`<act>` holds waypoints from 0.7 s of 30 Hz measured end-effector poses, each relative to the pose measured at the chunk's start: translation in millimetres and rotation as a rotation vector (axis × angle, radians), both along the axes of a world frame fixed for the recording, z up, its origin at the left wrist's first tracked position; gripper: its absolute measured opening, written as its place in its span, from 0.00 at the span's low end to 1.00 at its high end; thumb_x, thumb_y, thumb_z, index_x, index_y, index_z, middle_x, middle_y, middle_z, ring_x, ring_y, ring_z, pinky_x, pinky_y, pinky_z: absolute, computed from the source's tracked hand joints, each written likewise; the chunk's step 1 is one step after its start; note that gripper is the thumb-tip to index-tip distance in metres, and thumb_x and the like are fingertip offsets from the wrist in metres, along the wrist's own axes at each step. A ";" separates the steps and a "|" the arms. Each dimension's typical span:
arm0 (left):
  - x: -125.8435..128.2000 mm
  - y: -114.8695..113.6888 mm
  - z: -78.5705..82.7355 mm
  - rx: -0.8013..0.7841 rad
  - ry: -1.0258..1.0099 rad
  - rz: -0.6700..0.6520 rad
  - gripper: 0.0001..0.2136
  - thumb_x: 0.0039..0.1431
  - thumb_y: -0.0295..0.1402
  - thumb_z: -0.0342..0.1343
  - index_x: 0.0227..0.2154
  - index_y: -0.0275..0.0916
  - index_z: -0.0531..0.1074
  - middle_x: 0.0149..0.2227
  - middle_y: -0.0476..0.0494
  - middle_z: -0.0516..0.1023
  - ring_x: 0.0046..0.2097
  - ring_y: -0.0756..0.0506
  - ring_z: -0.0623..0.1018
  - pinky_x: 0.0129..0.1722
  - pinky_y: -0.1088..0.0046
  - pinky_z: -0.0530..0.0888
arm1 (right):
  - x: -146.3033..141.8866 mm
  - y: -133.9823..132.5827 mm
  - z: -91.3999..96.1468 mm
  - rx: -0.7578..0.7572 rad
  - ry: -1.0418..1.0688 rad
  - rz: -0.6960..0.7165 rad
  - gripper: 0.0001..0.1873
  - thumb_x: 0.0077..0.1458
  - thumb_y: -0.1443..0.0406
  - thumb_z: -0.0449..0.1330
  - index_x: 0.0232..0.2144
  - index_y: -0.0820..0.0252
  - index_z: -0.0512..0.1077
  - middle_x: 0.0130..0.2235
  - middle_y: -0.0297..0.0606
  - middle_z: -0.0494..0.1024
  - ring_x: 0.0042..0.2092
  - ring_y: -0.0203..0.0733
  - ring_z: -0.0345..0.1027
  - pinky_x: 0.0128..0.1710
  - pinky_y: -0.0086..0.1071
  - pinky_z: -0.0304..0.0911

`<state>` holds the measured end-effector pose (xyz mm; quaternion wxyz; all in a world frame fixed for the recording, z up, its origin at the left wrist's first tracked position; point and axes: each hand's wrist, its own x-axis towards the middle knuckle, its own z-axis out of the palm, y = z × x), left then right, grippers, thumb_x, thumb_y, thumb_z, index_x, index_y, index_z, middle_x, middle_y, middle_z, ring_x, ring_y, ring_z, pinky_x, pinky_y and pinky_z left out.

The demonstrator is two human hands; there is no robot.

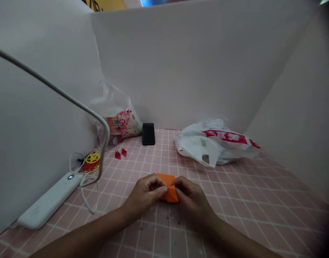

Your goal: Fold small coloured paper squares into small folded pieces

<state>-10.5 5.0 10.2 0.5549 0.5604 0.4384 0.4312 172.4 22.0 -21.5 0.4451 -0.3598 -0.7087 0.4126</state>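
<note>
A small folded piece of orange paper (168, 186) lies low over the pink tiled tabletop (234, 200), near the front middle. My left hand (145, 195) pinches its left side with thumb and fingertips. My right hand (190, 199) pinches its right side, fingers curled over the fold. Both hands meet at the paper, and part of it is hidden under the fingers.
A black phone (148, 133) lies at the back. A white plastic bag with red print (215, 143) sits at the right rear, a clear bag with packets (118, 120) at the left rear. Two red paper bits (120, 153), red-yellow cutouts (91, 162), a white power strip (50, 200) and a lamp arm (73, 104) occupy the left. White partition walls enclose the desk.
</note>
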 end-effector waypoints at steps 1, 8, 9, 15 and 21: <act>-0.5 0.5 0.0 -0.008 0.009 -0.002 0.10 0.52 0.38 0.62 0.26 0.36 0.70 0.26 0.51 0.70 0.28 0.51 0.69 0.29 0.74 0.66 | -1.0 0.1 1.0 -0.016 0.015 0.008 0.04 0.56 0.68 0.55 0.30 0.59 0.69 0.28 0.33 0.72 0.29 0.37 0.65 0.28 0.28 0.61; -1.5 5.6 -4.8 -0.111 -0.090 0.084 0.14 0.50 0.43 0.63 0.27 0.36 0.70 0.21 0.52 0.71 0.24 0.52 0.69 0.27 0.74 0.66 | -6.0 3.8 3.2 -0.144 0.266 0.033 0.08 0.57 0.63 0.58 0.40 0.57 0.67 0.30 0.33 0.70 0.30 0.37 0.66 0.28 0.28 0.65; -1.5 6.3 -5.6 -0.120 -0.086 0.081 0.14 0.49 0.43 0.64 0.28 0.36 0.70 0.22 0.52 0.71 0.24 0.52 0.69 0.28 0.75 0.66 | -5.7 4.6 4.1 -0.131 0.273 0.013 0.08 0.57 0.62 0.59 0.40 0.57 0.66 0.30 0.33 0.69 0.30 0.37 0.66 0.28 0.29 0.65; -0.2 6.2 -8.5 -0.082 -0.099 0.116 0.14 0.49 0.43 0.65 0.29 0.37 0.70 0.23 0.51 0.73 0.25 0.51 0.72 0.28 0.74 0.68 | -5.4 2.4 10.1 -0.062 0.339 -0.039 0.09 0.61 0.58 0.57 0.37 0.57 0.65 0.33 0.34 0.69 0.31 0.36 0.67 0.32 0.31 0.66; 3.8 1.5 -11.8 -0.068 -0.144 0.114 0.16 0.49 0.42 0.66 0.29 0.37 0.68 0.23 0.52 0.73 0.25 0.51 0.72 0.28 0.75 0.68 | -8.3 -2.5 6.2 -0.101 0.220 -0.046 0.07 0.55 0.62 0.62 0.36 0.58 0.69 0.31 0.34 0.72 0.33 0.39 0.67 0.34 0.33 0.65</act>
